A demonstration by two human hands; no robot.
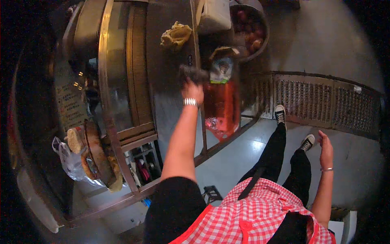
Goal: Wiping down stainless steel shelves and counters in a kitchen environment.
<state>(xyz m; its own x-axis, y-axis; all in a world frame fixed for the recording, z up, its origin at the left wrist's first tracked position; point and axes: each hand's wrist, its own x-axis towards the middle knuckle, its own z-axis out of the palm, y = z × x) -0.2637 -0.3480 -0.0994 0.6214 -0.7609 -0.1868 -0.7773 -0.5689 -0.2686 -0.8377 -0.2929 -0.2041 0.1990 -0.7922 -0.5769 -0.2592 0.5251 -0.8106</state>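
My left hand (193,91), with a silver bracelet at the wrist, reaches out over a dark metal counter (170,106). A small dark object (193,73), too blurred to name, is at its fingers and appears to be held. Beyond it a crumpled yellowish cloth (176,35) lies on the counter. Just right of this hand are a red plastic bag (224,109) and a printed plastic package (221,68). Low at my side hangs my right hand (326,148), fingers extended, holding nothing, above the floor.
A large round tub (265,36) holds dark reddish produce, beside a white plastic container (214,16). A perforated metal panel (304,99) runs along the floor before my shoes. Left, a framed shelf unit (105,61) stands near a clear plastic bag (71,161). A black stool (212,194) is below.
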